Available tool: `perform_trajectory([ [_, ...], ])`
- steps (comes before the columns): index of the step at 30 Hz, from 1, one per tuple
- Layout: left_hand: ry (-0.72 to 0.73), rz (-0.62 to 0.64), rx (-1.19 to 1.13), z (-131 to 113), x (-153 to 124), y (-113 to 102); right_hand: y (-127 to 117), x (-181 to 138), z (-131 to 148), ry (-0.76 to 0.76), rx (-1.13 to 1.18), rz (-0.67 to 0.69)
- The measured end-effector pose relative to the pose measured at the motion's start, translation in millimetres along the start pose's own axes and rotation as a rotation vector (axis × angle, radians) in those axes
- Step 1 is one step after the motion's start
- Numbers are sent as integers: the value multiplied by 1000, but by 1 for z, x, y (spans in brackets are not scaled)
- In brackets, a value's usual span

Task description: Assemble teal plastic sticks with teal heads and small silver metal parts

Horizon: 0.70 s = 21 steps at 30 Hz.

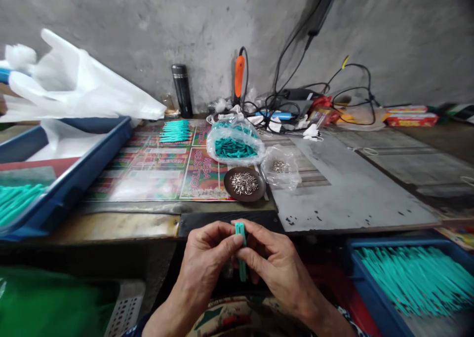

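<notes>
My left hand and my right hand meet just in front of the bench edge. Between them stands a slim teal plastic piece, upright, with a dark slot down its upper part. Thumbs and fingers of both hands pinch it from either side, which hides its middle. Beyond the hands, a brown dish holds many small shiny metal pins. Behind the dish, an open plastic bag is filled with darker teal pieces. A smaller clear bag with more metal bits lies beside it.
Long teal strips fill a blue tray at lower right and lie in another blue tray at left. A row of teal pieces lies near a black flask. An orange-handled tool and tangled cables stand by the wall.
</notes>
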<state>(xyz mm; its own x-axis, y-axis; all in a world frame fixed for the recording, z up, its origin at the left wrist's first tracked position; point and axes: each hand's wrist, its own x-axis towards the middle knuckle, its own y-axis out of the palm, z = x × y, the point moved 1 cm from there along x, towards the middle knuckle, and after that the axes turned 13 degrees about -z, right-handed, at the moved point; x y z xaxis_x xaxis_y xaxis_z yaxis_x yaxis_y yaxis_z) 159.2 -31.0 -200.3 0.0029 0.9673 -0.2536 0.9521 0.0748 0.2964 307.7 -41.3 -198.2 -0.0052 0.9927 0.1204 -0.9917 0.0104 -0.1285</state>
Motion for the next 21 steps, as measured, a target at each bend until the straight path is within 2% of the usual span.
perform_trajectory([
  [6,68,11,8,-22,8,6,-2,17,15,-68,-30,16],
  [13,242,15,6,-65,32,19,-3,56,44,-145,34,10],
  [21,386,44,-31,-98,59,25,2,95,71,-235,72,14],
])
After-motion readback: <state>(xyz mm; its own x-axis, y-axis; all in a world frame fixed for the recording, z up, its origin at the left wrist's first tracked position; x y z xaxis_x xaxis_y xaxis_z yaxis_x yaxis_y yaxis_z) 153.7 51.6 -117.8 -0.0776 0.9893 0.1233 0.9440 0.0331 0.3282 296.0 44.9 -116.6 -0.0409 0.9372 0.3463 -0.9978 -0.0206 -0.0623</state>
